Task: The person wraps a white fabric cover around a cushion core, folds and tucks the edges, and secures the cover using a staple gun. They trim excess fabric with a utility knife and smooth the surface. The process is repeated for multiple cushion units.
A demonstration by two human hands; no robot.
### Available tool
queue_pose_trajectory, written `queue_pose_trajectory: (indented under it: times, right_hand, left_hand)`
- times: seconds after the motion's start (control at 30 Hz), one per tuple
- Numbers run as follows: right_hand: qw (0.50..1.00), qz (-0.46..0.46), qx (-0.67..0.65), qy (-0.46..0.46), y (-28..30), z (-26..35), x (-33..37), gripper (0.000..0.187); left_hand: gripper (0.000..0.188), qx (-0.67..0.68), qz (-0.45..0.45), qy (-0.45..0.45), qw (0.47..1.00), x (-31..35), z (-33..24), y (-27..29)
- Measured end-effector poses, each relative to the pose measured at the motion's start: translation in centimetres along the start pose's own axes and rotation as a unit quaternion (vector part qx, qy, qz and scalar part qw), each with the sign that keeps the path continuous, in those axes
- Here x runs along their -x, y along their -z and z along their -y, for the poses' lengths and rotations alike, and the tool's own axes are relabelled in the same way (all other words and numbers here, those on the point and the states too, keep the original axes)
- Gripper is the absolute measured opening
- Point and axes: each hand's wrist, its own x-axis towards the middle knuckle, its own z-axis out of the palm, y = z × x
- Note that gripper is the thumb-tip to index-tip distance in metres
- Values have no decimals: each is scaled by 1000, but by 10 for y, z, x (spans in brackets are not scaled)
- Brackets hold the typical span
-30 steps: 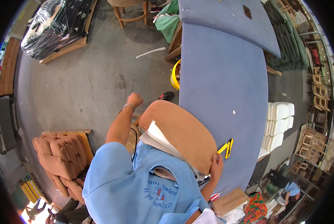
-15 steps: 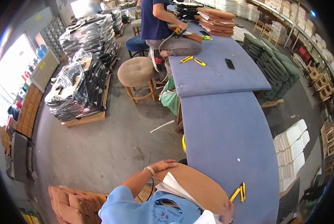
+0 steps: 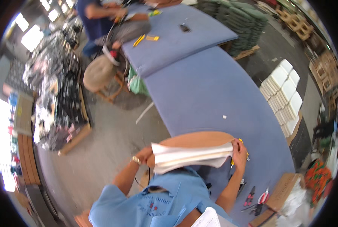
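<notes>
A brown rounded seat cushion [image 3: 199, 139] with loose white fabric [image 3: 191, 156] along its near side is held in front of my chest, over the near end of the blue padded table [image 3: 210, 90]. My left hand [image 3: 144, 154] is closed around its left end, slightly blurred. At the other end, my right hand [image 3: 239, 151] grips the edge where the white fabric meets the brown. Partly hidden behind that hand, a yellow utility knife [image 3: 232, 162] lies on the table. The cushion's underside is out of sight.
Pliers with red-and-white handles [image 3: 264, 197] and red-and-black pliers [image 3: 250, 196] lie near a cardboard box [image 3: 284, 191]. Beyond sit a phone [image 3: 184, 28] and a co-worker [image 3: 101, 19] on the table. A tufted stool [image 3: 100, 73] and white pads [image 3: 284, 94] flank it.
The cushion is lifted and turned, showing more white fabric towards me. My right hand has moved up to its right end; my left has shifted down and left. The view has swung right.
</notes>
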Motion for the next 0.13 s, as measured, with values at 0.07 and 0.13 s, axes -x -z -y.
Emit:
queue_pose_trajectory:
  times: [0.07, 0.13]
  right_hand:
    - [997, -31, -32, 55, -9, -22, 0, 32]
    - [991, -62, -26, 112, -9, -35, 3, 31]
  left_hand:
    - [48, -43, -20, 29, 998, 6, -6, -5]
    - [51, -137, 21, -19, 990, 4, -26, -6]
